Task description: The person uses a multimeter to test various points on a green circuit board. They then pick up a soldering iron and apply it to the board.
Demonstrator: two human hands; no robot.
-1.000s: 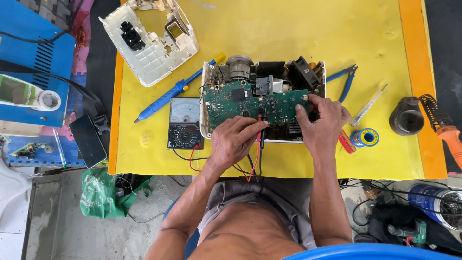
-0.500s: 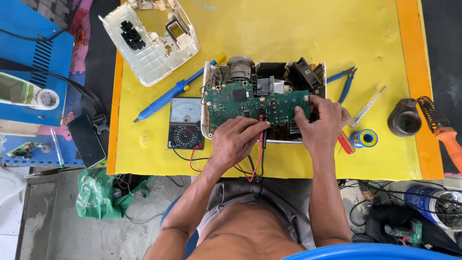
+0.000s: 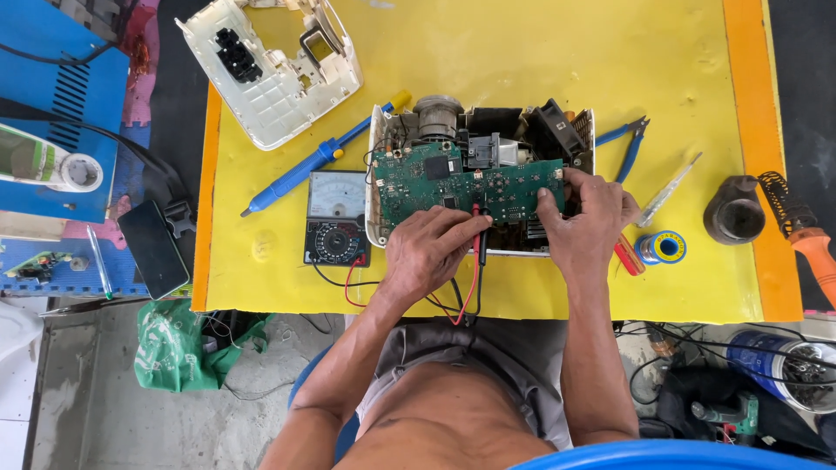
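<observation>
An opened white device (image 3: 488, 130) lies on the yellow table (image 3: 522, 52) with a green circuit board (image 3: 435, 183) tilted up over its insides. My left hand (image 3: 431, 252) grips a red and a black test probe (image 3: 477, 228), their tips against the board's near edge. My right hand (image 3: 585, 222) pinches the board's right end and steadies it. The probe leads run down off the table edge and back to an analog multimeter (image 3: 335, 218) just left of the device.
A white plastic cover (image 3: 270, 65) lies at the far left. A blue soldering iron (image 3: 305, 170), blue pliers (image 3: 629, 144), a screwdriver (image 3: 666, 191), a solder spool (image 3: 662, 247) and a dark iron stand (image 3: 736, 211) surround the device. A phone (image 3: 152, 248) sits off the table, left.
</observation>
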